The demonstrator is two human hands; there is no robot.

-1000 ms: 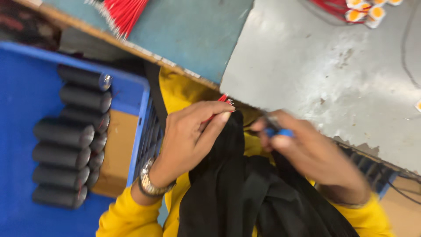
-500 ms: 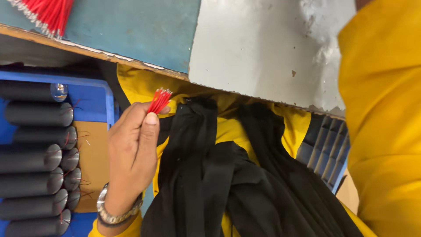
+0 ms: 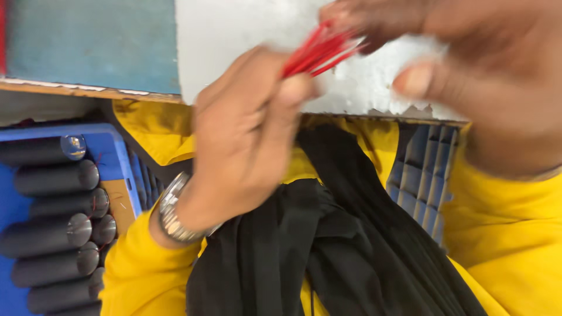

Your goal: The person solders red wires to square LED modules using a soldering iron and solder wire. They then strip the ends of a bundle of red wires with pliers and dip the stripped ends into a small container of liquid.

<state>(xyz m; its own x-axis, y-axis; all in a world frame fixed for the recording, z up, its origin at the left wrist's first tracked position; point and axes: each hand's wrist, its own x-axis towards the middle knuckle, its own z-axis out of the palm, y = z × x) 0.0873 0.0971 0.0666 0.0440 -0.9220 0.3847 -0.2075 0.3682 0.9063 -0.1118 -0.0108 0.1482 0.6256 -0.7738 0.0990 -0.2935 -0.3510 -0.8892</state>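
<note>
My left hand (image 3: 246,140), with a metal wristwatch (image 3: 170,213), pinches one end of a thin bundle of red wires (image 3: 319,51) raised in front of the bench edge. My right hand (image 3: 468,70) is close to the camera and blurred; its fingers grip the far end of the same bundle at the top. Black cloth (image 3: 328,246) hangs over my lap between yellow sleeves (image 3: 134,275).
A blue crate (image 3: 114,149) at the left holds several black cylinders (image 3: 55,231) lying in rows. A blue-green mat (image 3: 88,41) and a grey metal sheet (image 3: 234,35) cover the bench. A dark ribbed crate (image 3: 418,175) sits at the right.
My left hand has risen with the red wires from lap level to the bench edge. My right hand has come into view and taken the other end of the bundle.
</note>
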